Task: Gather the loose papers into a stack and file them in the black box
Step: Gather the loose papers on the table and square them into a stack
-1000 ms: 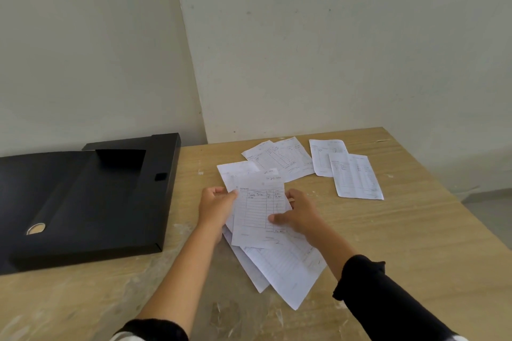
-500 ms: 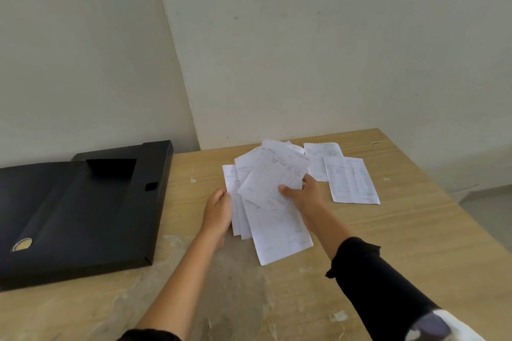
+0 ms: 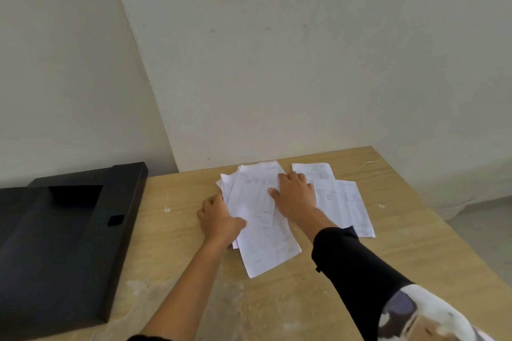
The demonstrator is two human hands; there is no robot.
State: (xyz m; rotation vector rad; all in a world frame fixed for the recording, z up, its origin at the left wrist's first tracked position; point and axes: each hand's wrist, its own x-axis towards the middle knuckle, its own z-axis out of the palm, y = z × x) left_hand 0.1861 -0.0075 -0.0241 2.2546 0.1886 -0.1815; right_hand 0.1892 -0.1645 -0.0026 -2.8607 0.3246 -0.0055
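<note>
A pile of white printed papers (image 3: 259,230) lies fanned out on the wooden table (image 3: 401,257), a little past its middle. My left hand (image 3: 219,220) grips the pile's left edge, thumb on top. My right hand (image 3: 295,196) lies over the pile's upper right part, thumb on the top sheet and fingers curled at its right edge. Two loose sheets stay to the right: one near the wall (image 3: 314,170) and a longer one (image 3: 346,205), partly under my right wrist. The black box (image 3: 63,243) lies open at the table's left end.
The table stands in a corner, with pale walls close behind it. Its right edge drops to a grey floor (image 3: 484,230). Bare scuffed wood (image 3: 180,230) separates the box from the pile.
My right hand has brought its lifted sheet down onto the pile. My left hand has closed on the pile's left edge. The view has shifted slightly to the right.
</note>
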